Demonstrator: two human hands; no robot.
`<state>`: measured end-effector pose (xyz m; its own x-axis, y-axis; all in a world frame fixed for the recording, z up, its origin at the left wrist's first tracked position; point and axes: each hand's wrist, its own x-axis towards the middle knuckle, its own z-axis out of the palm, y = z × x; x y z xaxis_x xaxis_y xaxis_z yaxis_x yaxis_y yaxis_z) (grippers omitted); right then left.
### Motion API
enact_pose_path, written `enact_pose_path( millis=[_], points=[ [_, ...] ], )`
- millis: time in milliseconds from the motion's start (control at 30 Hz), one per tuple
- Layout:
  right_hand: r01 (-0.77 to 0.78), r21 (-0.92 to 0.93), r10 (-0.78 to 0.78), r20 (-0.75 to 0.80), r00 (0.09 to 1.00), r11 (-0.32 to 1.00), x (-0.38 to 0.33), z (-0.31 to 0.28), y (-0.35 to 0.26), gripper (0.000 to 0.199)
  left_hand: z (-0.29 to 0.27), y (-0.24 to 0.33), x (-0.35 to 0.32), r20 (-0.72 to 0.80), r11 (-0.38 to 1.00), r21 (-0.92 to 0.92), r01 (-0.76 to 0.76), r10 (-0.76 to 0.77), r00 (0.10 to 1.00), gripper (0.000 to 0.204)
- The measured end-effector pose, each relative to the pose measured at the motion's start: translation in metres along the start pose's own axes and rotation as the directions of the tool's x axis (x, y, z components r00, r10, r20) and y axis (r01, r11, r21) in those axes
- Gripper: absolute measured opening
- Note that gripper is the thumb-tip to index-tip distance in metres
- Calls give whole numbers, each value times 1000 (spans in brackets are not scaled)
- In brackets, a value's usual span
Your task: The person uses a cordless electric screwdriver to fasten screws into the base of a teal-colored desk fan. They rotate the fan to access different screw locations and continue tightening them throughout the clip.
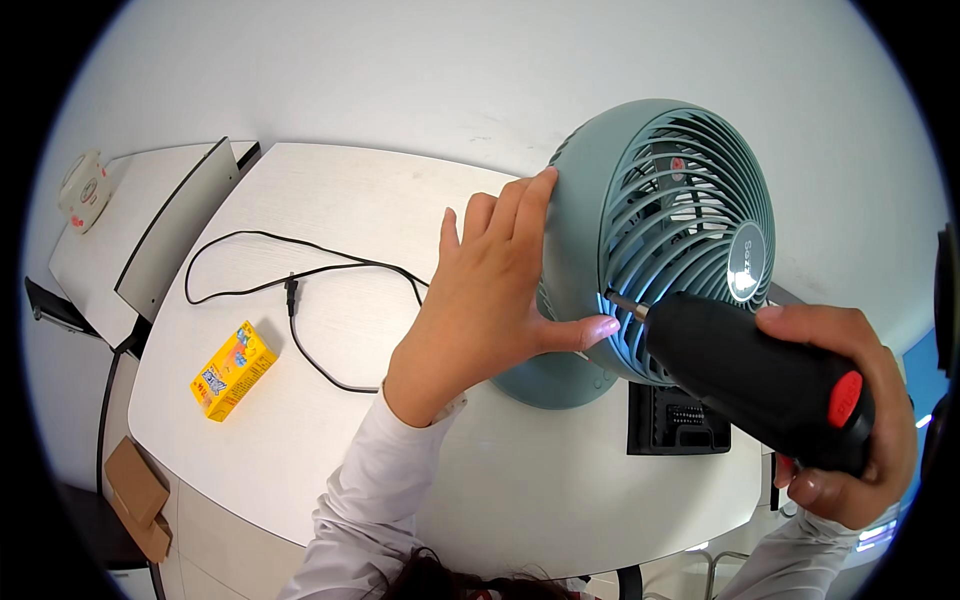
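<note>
A grey-green desk fan (580, 215) with a curved-rib front grille stands on the white table, its grille turned to the right. My left hand (485, 295) is spread against the side of its housing, thumb near the lower rim of the grille and fingers at the back edge. In my right hand (850, 400) is a black cordless electric screwdriver (745, 370) with a red oval on its body. Its metal bit meets the rim of the grille, just above my left thumb. The fan's round base (555, 390) shows below the housing.
Partly behind the screwdriver lies a black bit case (675, 425). A black power cord (340, 265) with a plug loops over the white table (330, 180). The yellow drink carton (233, 371) lies at the left. A grey divider panel (180, 235) and cardboard (138, 490) are farther left.
</note>
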<state>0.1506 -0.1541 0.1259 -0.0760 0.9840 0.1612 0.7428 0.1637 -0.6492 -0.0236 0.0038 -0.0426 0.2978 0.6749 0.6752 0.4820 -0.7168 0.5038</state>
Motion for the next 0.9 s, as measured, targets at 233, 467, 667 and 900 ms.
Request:
enact_pose_path(
  millis=[233, 467, 667, 900],
  points=[
    [-43, 33, 41, 49, 998, 999, 1, -2, -1, 79, -1, 0, 0, 1, 1000, -6, 11, -11, 1000, 111],
    [-33, 6, 33, 29, 999, 999, 0, -2, -1, 79, -1, 1, 0, -3, 1000, -3, 15, -15, 1000, 110],
    [14, -3, -14, 68, 998, 1000, 1, -7, 3, 79, -1, 2, 1, 12, 1000, -5, 26, -26, 1000, 110],
    [-4, 8, 4, 88, 996, 1000, 1, -7, 3, 80, -1, 1, 1, 10, 1000, 4, 28, -28, 1000, 110]
  ],
)
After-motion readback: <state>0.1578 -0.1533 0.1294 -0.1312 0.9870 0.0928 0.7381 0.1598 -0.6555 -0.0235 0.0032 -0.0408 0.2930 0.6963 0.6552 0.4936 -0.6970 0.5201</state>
